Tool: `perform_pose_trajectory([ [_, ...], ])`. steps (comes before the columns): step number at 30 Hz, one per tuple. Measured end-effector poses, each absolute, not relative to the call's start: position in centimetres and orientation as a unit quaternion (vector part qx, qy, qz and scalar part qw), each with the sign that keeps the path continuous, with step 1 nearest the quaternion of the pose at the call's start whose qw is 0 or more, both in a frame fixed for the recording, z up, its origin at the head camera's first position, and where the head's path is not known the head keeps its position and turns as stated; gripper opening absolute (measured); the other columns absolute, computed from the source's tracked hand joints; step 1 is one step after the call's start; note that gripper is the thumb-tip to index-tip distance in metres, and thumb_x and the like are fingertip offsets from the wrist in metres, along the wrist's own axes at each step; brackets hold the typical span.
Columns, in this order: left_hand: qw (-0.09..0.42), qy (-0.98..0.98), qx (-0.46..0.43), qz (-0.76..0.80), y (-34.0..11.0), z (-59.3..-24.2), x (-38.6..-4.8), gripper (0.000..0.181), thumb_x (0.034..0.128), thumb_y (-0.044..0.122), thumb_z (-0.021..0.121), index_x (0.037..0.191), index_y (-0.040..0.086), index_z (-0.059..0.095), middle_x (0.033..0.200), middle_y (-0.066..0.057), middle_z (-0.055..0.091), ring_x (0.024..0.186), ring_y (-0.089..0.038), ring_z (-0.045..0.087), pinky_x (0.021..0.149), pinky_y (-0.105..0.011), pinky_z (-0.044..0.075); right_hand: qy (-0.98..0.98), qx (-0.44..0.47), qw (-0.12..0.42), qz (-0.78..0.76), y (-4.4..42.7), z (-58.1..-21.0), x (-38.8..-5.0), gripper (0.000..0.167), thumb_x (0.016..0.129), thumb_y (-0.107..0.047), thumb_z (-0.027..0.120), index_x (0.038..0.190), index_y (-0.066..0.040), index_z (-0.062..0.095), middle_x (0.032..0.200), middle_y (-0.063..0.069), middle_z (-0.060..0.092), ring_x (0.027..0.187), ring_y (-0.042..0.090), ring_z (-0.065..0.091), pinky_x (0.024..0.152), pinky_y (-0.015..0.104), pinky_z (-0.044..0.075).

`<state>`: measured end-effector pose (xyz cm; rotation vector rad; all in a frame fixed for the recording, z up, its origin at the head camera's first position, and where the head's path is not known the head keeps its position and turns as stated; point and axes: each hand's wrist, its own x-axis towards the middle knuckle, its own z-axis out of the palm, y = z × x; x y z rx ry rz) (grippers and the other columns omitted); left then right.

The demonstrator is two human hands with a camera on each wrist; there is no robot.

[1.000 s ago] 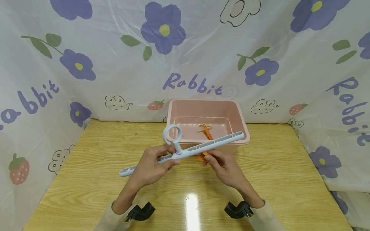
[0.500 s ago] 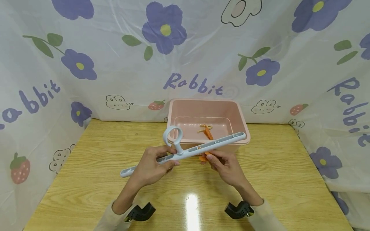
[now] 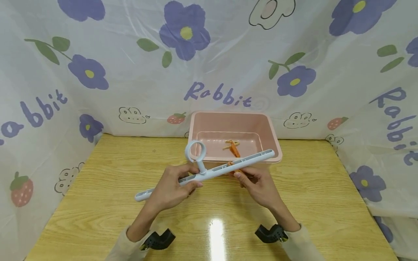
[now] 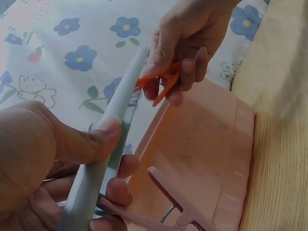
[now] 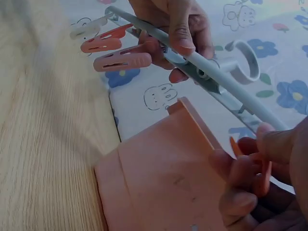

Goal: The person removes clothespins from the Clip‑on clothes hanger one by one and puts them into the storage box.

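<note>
My left hand (image 3: 173,185) grips a pale blue clip hanger (image 3: 241,162) around its bar, just left of the ring-shaped hook (image 3: 196,150). The slotted bar slants up to the right above the table. My right hand (image 3: 259,186) pinches an orange clothespin (image 4: 168,84) against the right half of the bar, and its tip shows in a slot. From the hanger's other half hang a pink clothespin (image 5: 122,61), a red-orange clothespin (image 5: 102,44) and a whitish clothespin (image 5: 89,28). My right fingers partly cover the orange one.
Behind the hanger, a pink plastic bin (image 3: 277,152) stands on the wooden table (image 3: 107,203). Loose orange and yellowish clothespins (image 3: 233,148) lie on its floor. A flowered cloth (image 3: 130,83) hangs along the back and sides.
My right hand has brought the orange clothespin up from below the bar, so its tip now appears in the slot. The left hand and hanger have hardly moved.
</note>
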<state>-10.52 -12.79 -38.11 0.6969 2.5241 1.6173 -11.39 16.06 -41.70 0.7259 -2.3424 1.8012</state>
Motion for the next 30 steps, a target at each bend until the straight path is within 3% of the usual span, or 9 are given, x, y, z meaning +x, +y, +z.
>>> perform_pose_trajectory([
  [4,0.018,0.823,0.224,0.522,-12.9,-38.2,-10.5,0.017,0.092,0.013,0.077,0.108,0.011,0.071,0.065,-0.011,0.066,0.048,-0.006,0.052,0.044,-0.022,0.041,-0.779,0.257,0.035,0.571,16.1,-41.6,-11.5,0.025,0.101,-0.004,0.062,0.123,-0.004,0.074,0.077,0.008,0.065,0.064,0.013,0.059,0.056,0.027,0.05],
  [9,0.024,0.828,0.214,0.517,-13.0,-38.1,-10.5,0.018,0.0922,0.013,0.077,0.109,0.012,0.072,0.068,-0.011,0.067,0.049,-0.006,0.051,0.045,-0.022,0.04,-0.807,0.26,0.01,0.53,16.7,-41.1,-11.4,0.022,0.102,-0.013,0.063,0.121,-0.014,0.075,0.083,0.004,0.069,0.064,0.025,0.063,0.058,0.027,0.053],
  [13,0.024,0.833,0.22,0.507,-12.9,-38.1,-10.6,0.019,0.0916,0.013,0.078,0.11,0.011,0.073,0.078,-0.007,0.072,0.051,-0.006,0.052,0.046,-0.022,0.042,-0.816,0.3,0.032,0.493,17.3,-40.8,-11.6,0.018,0.101,-0.012,0.066,0.115,-0.017,0.076,0.082,-0.002,0.07,0.059,0.014,0.06,0.054,0.024,0.052],
  [18,0.017,0.833,0.226,0.505,-12.8,-38.3,-10.7,0.02,0.0906,0.009,0.078,0.109,0.01,0.073,0.084,-0.005,0.073,0.053,-0.005,0.053,0.048,-0.023,0.043,-0.833,0.328,0.086,0.437,17.8,-40.6,-12.0,0.016,0.096,-0.011,0.072,0.108,-0.021,0.077,0.068,-0.011,0.061,0.056,0.0,0.05,0.05,0.017,0.042],
  [25,0.016,0.834,0.216,0.508,-13.0,-38.2,-10.7,0.019,0.0923,0.013,0.077,0.111,0.015,0.072,0.071,-0.009,0.069,0.051,-0.006,0.053,0.047,-0.023,0.043,-0.863,0.316,0.084,0.385,18.5,-39.9,-11.8,0.01,0.094,-0.018,0.076,0.104,-0.021,0.078,0.074,-0.014,0.054,0.064,0.002,0.045,0.055,0.024,0.042],
  [30,0.009,0.842,0.213,0.495,-13.1,-38.0,-10.8,0.021,0.0913,0.011,0.078,0.112,0.014,0.072,0.085,-0.005,0.074,0.054,-0.006,0.055,0.049,-0.023,0.044,-0.855,0.319,0.059,0.405,19.2,-39.1,-11.3,0.016,0.096,-0.015,0.073,0.11,-0.022,0.077,0.08,-0.013,0.06,0.064,0.001,0.048,0.056,0.022,0.045],
])
